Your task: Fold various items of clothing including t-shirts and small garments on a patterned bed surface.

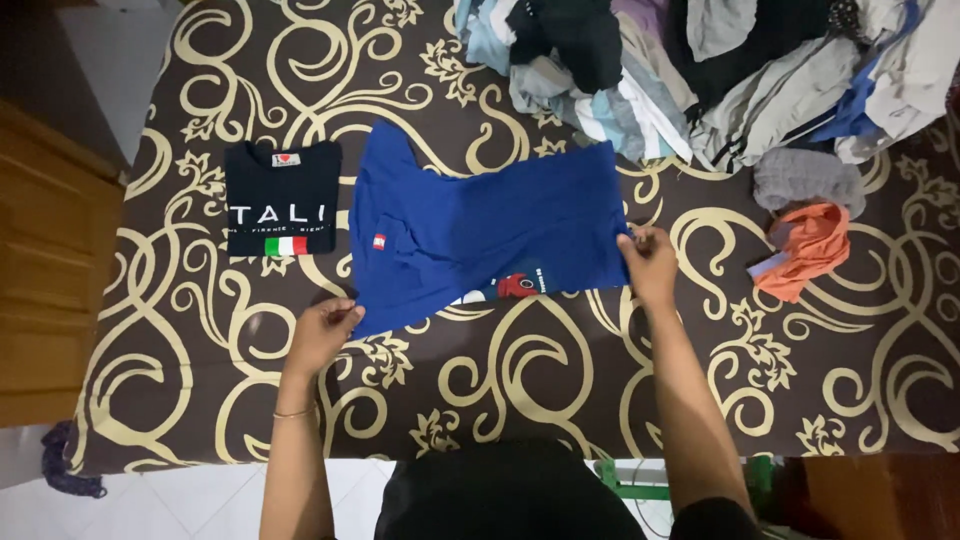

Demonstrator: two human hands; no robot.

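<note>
A blue T-shirt [480, 225] lies spread at the centre of the frame on a worktop [560, 380] covered in brown cloth with gold swirls. The left hand [322, 332] pinches its lower left corner with closed fingers; the right hand [650, 262] grips its right edge the same way. Just left of it sits a folded black T-shirt [282, 198] (neatly squared). A heap of clothes [700, 70] fills the upper right, with an orange garment [808, 248] below it.
</note>
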